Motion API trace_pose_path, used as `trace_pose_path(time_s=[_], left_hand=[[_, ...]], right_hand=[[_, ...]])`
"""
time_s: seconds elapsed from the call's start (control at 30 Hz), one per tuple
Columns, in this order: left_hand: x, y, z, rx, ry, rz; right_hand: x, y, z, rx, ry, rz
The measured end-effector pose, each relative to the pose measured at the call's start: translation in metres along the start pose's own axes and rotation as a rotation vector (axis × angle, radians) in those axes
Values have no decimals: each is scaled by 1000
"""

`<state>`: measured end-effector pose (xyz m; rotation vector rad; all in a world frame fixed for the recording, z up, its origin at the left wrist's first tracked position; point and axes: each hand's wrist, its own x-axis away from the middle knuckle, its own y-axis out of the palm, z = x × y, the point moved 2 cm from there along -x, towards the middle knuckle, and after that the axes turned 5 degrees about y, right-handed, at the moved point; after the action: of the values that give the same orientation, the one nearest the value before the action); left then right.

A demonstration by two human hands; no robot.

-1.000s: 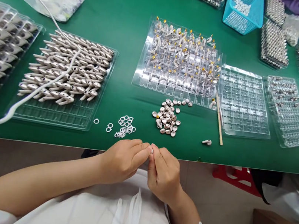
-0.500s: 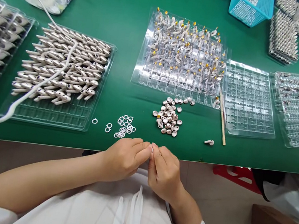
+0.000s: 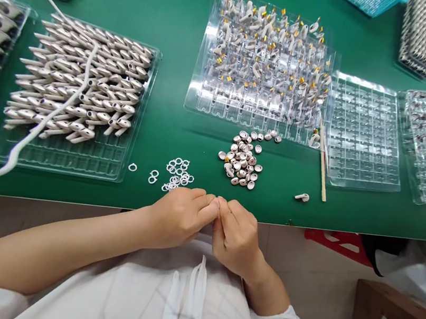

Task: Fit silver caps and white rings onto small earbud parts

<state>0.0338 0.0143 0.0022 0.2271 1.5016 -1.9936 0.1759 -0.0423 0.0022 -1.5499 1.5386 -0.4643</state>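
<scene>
My left hand and my right hand meet at the table's front edge, thumbs and fingertips pinched together. Whatever lies between the fingertips is too small and too covered to name. Just behind my left hand is a scatter of small white rings, with a few more off to its left. Beyond my right hand lies a heap of small silvery-beige caps. A single white earbud shell rests farther right, beside a thin wooden stick.
On the left, a clear tray holds rows of beige stem-shaped shells, crossed by a white cable. A tray of parts with orange tabs stands at the back. More clear trays and a blue basket are to the right.
The camera view has tilted and shifted slightly, so the table's things sit higher in the picture. Both hands stay pinched together in nearly the same place.
</scene>
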Motion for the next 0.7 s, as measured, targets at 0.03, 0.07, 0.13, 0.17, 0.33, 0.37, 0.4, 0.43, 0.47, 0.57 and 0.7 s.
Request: trace_pose_path(time_s=[0.03, 0.07, 0.13, 0.17, 0.33, 0.37, 0.4, 0.43, 0.47, 0.57, 0.7], left_hand=[[-1, 0, -1, -4, 1, -3], [-1, -1, -1, -6, 5, -2], [-2, -3, -1, 2, 9, 17], [-1, -5, -1, 12, 8, 34], [2, -10, -4, 124, -13, 150], [2, -10, -4, 157, -23, 172], [2, -11, -5, 188, -36, 190], [2, -12, -6, 213, -51, 207], [2, -13, -6, 231, -66, 217], [1, -15, -7, 261, -104, 243], [0, -17, -5, 283, -93, 266]], right_hand=[[0, 0, 0, -9, -3, -1], [-1, -1, 1, -18, -8, -2], [-1, -2, 1, -34, -20, -4], [-1, -4, 1, -45, -24, 0], [-3, -11, 1, -143, -19, 46], [-4, -12, 1, -160, -17, 54], [-4, -12, 1, -175, -12, 60], [-4, -13, 1, -189, -6, 64], [-4, -14, 1, -204, 2, 68], [-4, -15, 2, -260, 32, 74], [-2, -14, 2, -328, 68, 56]])
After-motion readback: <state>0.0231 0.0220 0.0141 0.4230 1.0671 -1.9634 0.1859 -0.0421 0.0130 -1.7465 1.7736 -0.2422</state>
